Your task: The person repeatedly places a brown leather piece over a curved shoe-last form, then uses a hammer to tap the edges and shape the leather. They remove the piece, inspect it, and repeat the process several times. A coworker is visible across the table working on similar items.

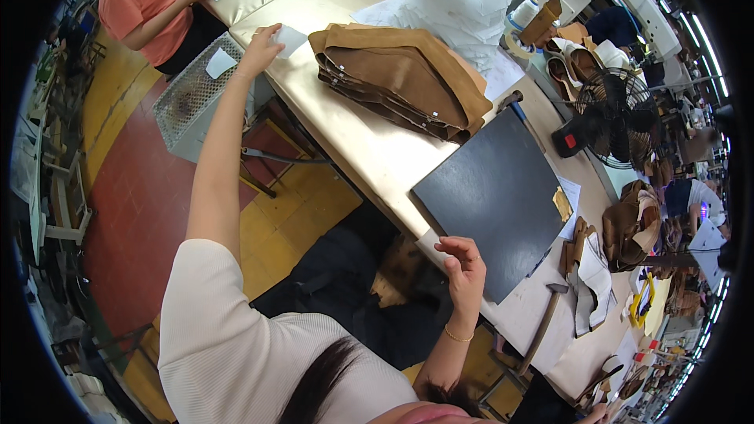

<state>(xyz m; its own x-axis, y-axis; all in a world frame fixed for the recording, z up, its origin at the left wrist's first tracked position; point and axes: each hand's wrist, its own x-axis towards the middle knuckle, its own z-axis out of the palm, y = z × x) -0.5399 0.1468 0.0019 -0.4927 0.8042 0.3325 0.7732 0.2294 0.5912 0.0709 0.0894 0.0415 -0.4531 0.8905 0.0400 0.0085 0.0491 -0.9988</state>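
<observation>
My left hand (262, 50) is stretched out to the far left edge of the table, its fingers closed on a small whitish sheet (291, 42) over the tabletop. Just to its right lies a stack of brown leather pieces (393, 82), folded over on top. My right hand (465, 268) hovers by the near table edge, beside a black cutting board (503, 196). Its fingers are loosely bent, with the thumb apart, and nothing shows in them.
A wire-mesh basket (177, 114) with a white scrap (221, 63) stands left of the table. White wrapped bundles (463, 0) lie behind the leather. A black fan (616, 118) and a hammer (543, 326) are on the right. A co-worker (145, 12) works at far left.
</observation>
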